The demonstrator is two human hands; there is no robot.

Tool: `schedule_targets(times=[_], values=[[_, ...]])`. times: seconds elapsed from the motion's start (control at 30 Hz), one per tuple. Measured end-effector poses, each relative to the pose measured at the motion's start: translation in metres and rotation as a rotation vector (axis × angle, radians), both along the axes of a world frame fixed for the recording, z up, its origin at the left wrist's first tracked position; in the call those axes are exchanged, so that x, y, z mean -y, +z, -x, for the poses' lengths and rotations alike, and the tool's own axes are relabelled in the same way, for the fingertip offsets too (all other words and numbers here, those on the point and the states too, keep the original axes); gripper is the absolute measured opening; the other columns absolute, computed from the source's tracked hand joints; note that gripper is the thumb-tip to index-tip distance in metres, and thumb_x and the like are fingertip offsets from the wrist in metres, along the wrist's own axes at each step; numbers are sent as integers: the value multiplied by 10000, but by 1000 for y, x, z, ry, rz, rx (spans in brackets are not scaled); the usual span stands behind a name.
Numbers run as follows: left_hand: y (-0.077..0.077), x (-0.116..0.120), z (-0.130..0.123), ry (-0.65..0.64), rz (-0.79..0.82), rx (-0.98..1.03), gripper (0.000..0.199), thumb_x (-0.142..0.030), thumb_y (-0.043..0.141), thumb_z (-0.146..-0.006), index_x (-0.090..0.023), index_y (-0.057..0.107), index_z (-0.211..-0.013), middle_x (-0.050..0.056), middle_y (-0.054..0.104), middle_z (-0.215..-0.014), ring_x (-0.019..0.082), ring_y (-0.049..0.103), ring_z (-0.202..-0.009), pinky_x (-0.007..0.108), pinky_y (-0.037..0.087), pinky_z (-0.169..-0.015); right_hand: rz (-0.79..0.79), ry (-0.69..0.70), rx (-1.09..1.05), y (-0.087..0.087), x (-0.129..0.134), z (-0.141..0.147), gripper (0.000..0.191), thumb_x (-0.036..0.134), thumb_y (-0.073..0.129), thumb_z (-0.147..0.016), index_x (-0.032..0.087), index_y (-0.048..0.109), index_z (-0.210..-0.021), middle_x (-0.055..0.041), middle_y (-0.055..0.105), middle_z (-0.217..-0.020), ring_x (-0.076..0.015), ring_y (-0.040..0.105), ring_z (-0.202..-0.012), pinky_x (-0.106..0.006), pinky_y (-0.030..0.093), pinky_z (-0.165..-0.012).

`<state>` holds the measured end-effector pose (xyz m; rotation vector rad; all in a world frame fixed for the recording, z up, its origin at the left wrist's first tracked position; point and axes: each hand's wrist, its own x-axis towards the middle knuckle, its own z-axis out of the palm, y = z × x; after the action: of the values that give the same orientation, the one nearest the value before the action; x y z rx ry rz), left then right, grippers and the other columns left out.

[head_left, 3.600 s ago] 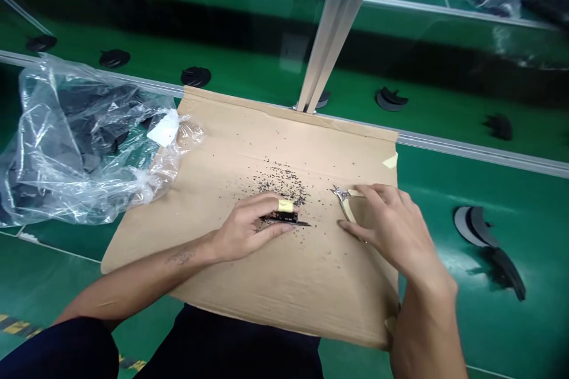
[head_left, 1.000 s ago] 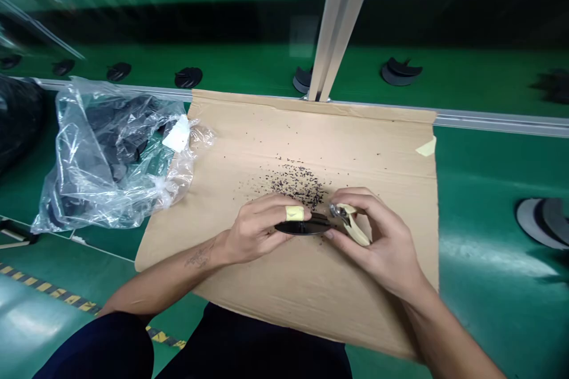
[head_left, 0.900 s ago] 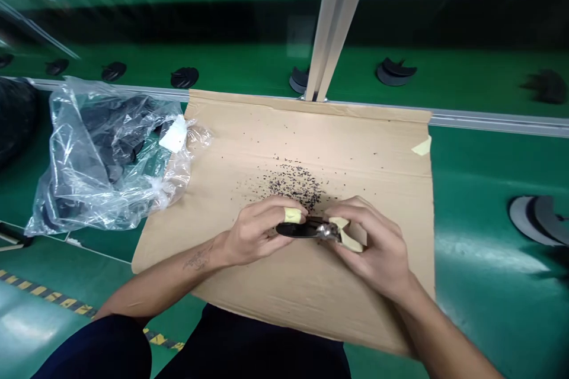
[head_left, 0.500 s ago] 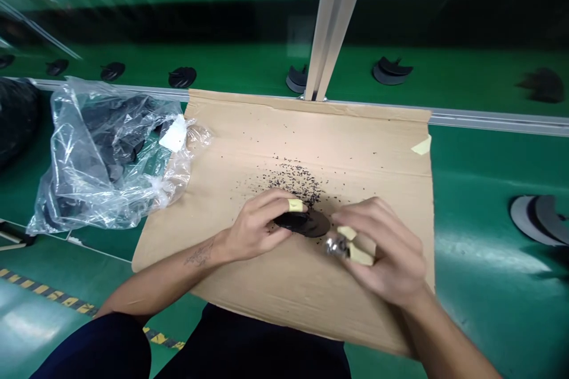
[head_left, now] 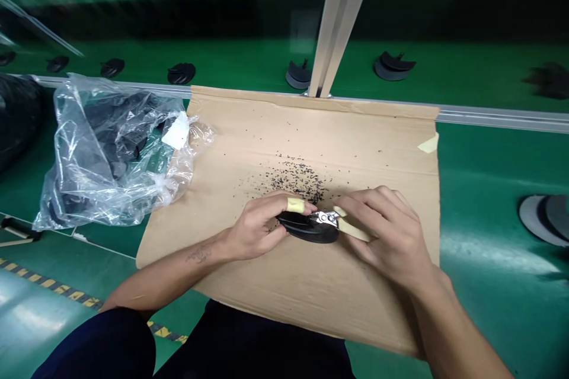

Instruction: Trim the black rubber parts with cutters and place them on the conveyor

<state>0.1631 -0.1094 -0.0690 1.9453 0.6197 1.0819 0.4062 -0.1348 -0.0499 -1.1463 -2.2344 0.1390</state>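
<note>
My left hand [head_left: 262,225] pinches a black curved part [head_left: 311,233] by its left end, over a cardboard sheet [head_left: 284,284]. Yellow tape wraps one finger of this hand. On the right, my right hand [head_left: 389,228] is closed around the pale yellow handles of a small pair of metal cutters [head_left: 328,218]. The jaws of the cutters lie at the upper edge of the black part, close to my left fingertips. Small black scraps [head_left: 300,180] are scattered on the cardboard just behind the part.
A clear plastic bag [head_left: 111,160] with black parts lies at the left, overlapping the cardboard. Behind the metal rail, more black parts [head_left: 393,66] stand in a row on the green surface. A metal post [head_left: 340,23] rises at the back; another part [head_left: 544,219] sits far right.
My right hand has brought the cutters up and left, from beside the black part onto its upper edge. The black part is tilted differently in my left hand. The view has shifted slightly.
</note>
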Motion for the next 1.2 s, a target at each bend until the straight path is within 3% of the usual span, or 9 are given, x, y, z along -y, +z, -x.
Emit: schedule_targets(times=[0.43,0.77,0.93,1.07,1.2], values=[[-3,4,1,29,49,9,247,-56,655,-900,-151,688,-1126,85,773,-1040,150,737,-988,263,616,-883,-210,-86,183,6,5,1,100,141,681,-918,181,689,-1009,-42,721,-824,-150,506,-673,-304,361,-600],[-2,5,1,18,27,-1,225,-106,675,-904,-148,681,-1126,86,772,-1014,156,736,-963,262,617,-856,-161,-68,149,4,6,0,108,167,651,-944,206,710,-1025,-13,717,-782,-135,556,-621,-303,418,-579],[4,3,0,80,-40,-31,279,-127,654,-893,-155,665,-1171,67,734,-955,144,695,-852,251,588,-742,-199,-112,127,3,4,0,60,159,681,-928,173,690,-987,-13,705,-746,-126,529,-613,-289,394,-568],[6,2,-2,5,-120,-53,401,-137,602,-912,-188,634,-1309,48,670,-883,132,603,-732,242,526,-621,-261,-176,193,5,2,1,50,161,689,-919,196,679,-952,-3,686,-714,-138,473,-607,-304,338,-562],[5,4,-4,10,-156,-111,484,-109,584,-903,-169,591,-1383,57,622,-897,123,544,-701,231,486,-591,-296,-194,251,5,2,0,91,150,682,-914,223,675,-967,1,697,-744,-146,466,-633,-313,318,-585]])
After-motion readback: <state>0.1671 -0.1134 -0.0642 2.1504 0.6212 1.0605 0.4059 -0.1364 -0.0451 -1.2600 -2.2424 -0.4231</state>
